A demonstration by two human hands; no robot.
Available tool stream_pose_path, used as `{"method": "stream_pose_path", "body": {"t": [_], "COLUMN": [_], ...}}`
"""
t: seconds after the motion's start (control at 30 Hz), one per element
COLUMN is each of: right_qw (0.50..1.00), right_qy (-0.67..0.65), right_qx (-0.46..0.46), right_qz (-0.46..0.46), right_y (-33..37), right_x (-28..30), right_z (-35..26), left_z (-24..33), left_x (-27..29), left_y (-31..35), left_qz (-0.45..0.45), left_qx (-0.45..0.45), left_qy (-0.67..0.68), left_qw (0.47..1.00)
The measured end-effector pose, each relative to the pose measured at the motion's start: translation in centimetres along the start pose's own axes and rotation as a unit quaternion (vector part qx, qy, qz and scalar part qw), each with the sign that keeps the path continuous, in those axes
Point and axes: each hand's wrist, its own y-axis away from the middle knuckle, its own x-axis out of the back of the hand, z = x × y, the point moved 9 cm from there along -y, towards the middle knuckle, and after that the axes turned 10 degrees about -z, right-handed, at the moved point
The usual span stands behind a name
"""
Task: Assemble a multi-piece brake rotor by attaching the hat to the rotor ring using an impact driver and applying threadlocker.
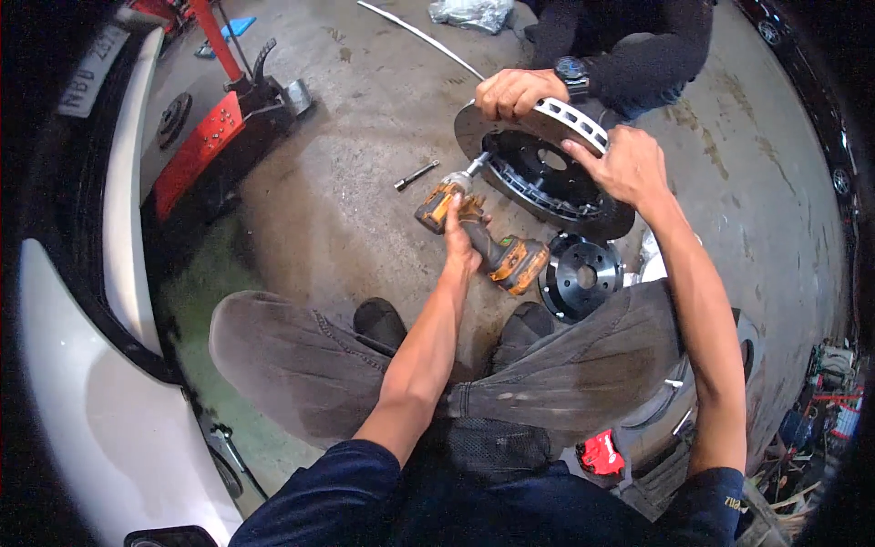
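Note:
My left hand (461,244) is wrapped round the grip of a yellow and black cordless impact wrench (519,263). Its socket end meets the bolt ring between the black centre and the grey outer ring of a large vented brake disc (609,217). The disc stands tilted off the floor. My right hand (631,166) clasps the disc's upper right rim, thumb on its face. Another person's hand (518,93), with a dark watch at the wrist, holds the top left of the same rim. Below the disc lies a black round disc hub (563,275) with several holes.
A socket extension (417,175) lies on the floor left of the wrench. Further left are a red lift arm (196,159) and a pale car body (118,401). Plastic wrapping (472,13) lies at the back, and a red packet (600,453) sits near my right knee.

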Motion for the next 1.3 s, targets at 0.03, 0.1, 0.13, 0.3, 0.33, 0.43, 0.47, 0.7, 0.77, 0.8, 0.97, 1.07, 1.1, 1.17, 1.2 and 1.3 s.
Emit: {"method": "stream_pose_path", "body": {"t": [0.03,0.1,0.13,0.3,0.33,0.43,0.47,0.7,0.77,0.8,0.97,1.07,1.1,1.17,1.2,1.3], "right_qw": [1.0,1.0,1.0,0.999,0.999,0.987,0.966,0.583,0.531,0.558,0.615,0.642,0.642,0.634,0.633,0.616], "right_qy": [-0.001,-0.001,-0.008,-0.018,-0.019,-0.125,-0.241,-0.74,-0.759,-0.739,-0.683,-0.664,-0.664,-0.683,-0.681,-0.697], "right_qx": [0.007,0.006,0.01,-0.004,-0.011,-0.058,-0.086,-0.105,-0.086,-0.095,-0.13,-0.14,-0.14,-0.131,-0.125,-0.147], "right_qz": [-0.006,0.008,0.009,0.028,0.043,0.083,0.042,-0.317,-0.367,-0.365,-0.372,-0.358,-0.357,-0.336,-0.346,-0.337], "right_y": [0.0,0.0,0.1,1.0,1.4,2.6,2.3,7.6,8.1,8.1,9.0,8.4,8.3,8.1,8.0,7.7], "right_x": [0.0,0.2,0.2,0.3,0.8,2.7,1.8,-4.5,-5.7,-6.2,-6.7,-6.3,-6.3,-5.9,-6.3,-6.7], "right_z": [0.0,0.1,0.1,0.8,1.0,1.5,2.6,-2.0,-1.9,-1.3,-1.3,-0.9,-0.7,-0.2,0.0,-0.2], "left_z": [0.1,0.7,1.2,4.2,5.6,9.1,10.5,19.8,20.0,19.9,18.7,19.8,19.8,19.0,18.4,16.6], "left_x": [0.1,0.9,1.4,-2.2,-3.9,-8.6,-9.9,-19.7,-22.7,-25.2,-23.0,-17.9,-17.4,-15.5,-15.1,-14.5], "left_y": [0.3,1.2,1.7,3.8,4.0,5.9,6.5,10.9,12.9,14.4,13.2,10.8,10.6,8.8,8.3,7.5], "left_qz": [-0.004,-0.004,-0.01,-0.178,-0.203,-0.297,-0.31,-0.349,-0.346,-0.365,-0.37,-0.319,-0.335,-0.347,-0.349,-0.374], "left_qx": [0.005,-0.006,-0.011,-0.018,-0.049,-0.063,-0.068,-0.125,-0.129,-0.114,-0.067,-0.107,-0.133,-0.122,-0.122,-0.071], "left_qy": [0.006,-0.001,-0.005,-0.052,-0.07,-0.093,-0.098,-0.369,-0.531,-0.587,-0.574,-0.429,-0.369,-0.313,-0.31,-0.216], "left_qw": [1.0,1.0,1.0,0.983,0.976,0.948,0.943,0.852,0.763,0.714,0.728,0.838,0.856,0.876,0.876,0.899]}}
